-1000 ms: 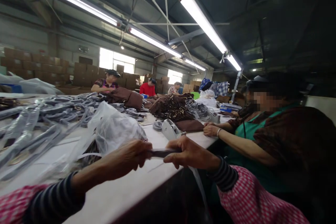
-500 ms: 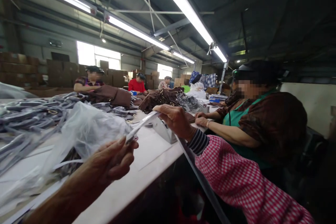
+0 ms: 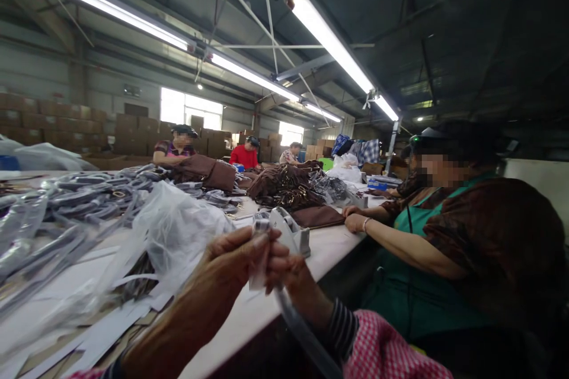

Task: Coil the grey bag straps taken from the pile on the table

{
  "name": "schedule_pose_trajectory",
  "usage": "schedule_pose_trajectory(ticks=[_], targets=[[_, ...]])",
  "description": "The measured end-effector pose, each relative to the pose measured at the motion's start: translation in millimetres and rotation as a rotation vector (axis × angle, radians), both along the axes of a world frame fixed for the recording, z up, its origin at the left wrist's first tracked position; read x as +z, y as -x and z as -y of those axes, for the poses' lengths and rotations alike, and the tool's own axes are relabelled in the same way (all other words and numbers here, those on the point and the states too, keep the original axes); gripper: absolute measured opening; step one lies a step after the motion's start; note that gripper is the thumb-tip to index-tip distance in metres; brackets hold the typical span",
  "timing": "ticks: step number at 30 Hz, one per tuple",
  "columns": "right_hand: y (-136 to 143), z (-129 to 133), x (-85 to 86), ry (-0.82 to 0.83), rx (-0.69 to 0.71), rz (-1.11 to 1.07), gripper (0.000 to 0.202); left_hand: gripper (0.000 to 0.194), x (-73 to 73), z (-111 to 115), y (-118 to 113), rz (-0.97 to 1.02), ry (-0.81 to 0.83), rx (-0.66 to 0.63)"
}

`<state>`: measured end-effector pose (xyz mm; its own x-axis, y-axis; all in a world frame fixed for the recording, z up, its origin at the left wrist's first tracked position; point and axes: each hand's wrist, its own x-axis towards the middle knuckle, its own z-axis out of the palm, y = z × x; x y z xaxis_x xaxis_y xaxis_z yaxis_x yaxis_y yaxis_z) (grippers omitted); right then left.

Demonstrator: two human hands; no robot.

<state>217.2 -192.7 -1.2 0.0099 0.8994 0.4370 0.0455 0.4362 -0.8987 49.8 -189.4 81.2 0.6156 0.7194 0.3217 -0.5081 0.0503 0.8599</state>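
Observation:
My left hand (image 3: 231, 254) pinches the upper end of a grey strap (image 3: 304, 331) wrapped in clear plastic. Close against it, my right hand (image 3: 302, 284) is closed around the same strap, with its fingers partly hidden behind the left ones. From the hands the strap hangs down toward the lower right, past the table edge. Just beyond my fingers stands a grey-white tape dispenser (image 3: 291, 231) on the white table (image 3: 235, 323).
Crumpled clear plastic (image 3: 178, 219) and several wrapped straps (image 3: 93, 195) cover the left side. Brown bags (image 3: 284, 186) lie in a pile farther back. At right, a co-worker in a green apron (image 3: 413, 302) rests both hands on a brown bag (image 3: 317, 216). White strips (image 3: 106, 325) lie lower left.
My hands have come together; before, they were apart with the strap stretched between them. My right hand has moved down and nearer, and the view has shifted slightly.

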Motion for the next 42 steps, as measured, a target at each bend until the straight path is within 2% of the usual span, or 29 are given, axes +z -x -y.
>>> schedule_pose_trajectory(ticks=[2,3,5,6,8,10,11,13,15,17,19,21,24,27,30,33,35,37,38,40,42], targets=[[22,15,-39.0,0.224,0.166,-0.149,0.055,0.026,-0.4,-10,-10,0.052,-0.060,0.209],[28,24,-54.4,0.281,0.215,-0.119,0.057,0.025,-5.3,-16,-14,0.046,-0.111,0.320],[30,42,-71.1,0.316,0.212,-0.049,0.059,0.022,-21.7,-28,-16,-0.039,-0.280,0.463],[25,51,-71.4,0.324,0.195,-0.009,0.059,0.020,-31.4,-33,-14,-0.110,-0.398,0.479],[8,67,-57.1,0.347,0.156,0.038,0.059,0.013,-48.7,-40,-5,-0.270,-0.671,0.429],[-14,81,-29.0,0.375,0.110,0.064,0.050,0.018,-59.3,-41,6,-0.402,-0.902,0.343],[-25,86,-12.5,0.381,0.080,0.083,0.044,0.022,-61.9,-39,11,-0.455,-0.976,0.298],[-43,90,20.8,0.360,0.025,0.186,0.055,0.028,-63.3,-32,22,-0.559,-1.031,0.192],[-57,84,49.8,0.278,-0.004,0.320,0.047,0.031,-62.2,-22,30,-0.641,-0.984,0.107],[-67,70,71.3,0.198,0.023,0.423,0.027,0.027,-60.7,-11,36,-0.647,-0.863,0.083],[-75,52,83.7,0.127,0.060,0.470,0.025,0.024,-58.7,0,36,-0.597,-0.681,0.101],[-78,33,86.6,0.068,0.076,0.456,0.029,0.033,-53.7,7,30,-0.546,-0.453,0.109],[-63,13,75.2,0.019,0.113,0.388,0.032,0.044,-34.6,9,15,-0.397,-0.150,0.109],[-21,10,53.0,0.059,0.146,0.165,0.038,0.037,-1.5,0,2,-0.120,0.053,0.156],[27,18,28.3,0.052,-0.030,-0.128,0.048,0.037,32.4,-13,-4,0.096,0.229,0.222],[56,26,3.4,-0.030,-0.221,-0.093,0.053,0.040,50.9,-21,-11,0.214,0.259,0.205],[60,33,-11.8,0.014,-0.196,0.000,0.056,0.030,50.1,-27,-15,0.272,0.140,0.256],[50,42,-21.0,0.137,-0.048,0.041,0.060,0.018,38.2,-34,-15,0.211,-0.072,0.387],[42,49,-21.5,0.207,0.036,0.045,0.061,0.016,28.6,-39,-13,0.111,-0.212,0.461],[19,62,-11.8,0.321,0.155,0.051,0.059,0.016,4.4,-49,-4,-0.175,-0.567,0.563],[-7,73,10.9,0.368,0.169,0.086,0.053,0.019,-21.1,-52,11,-0.418,-0.947,0.550]])
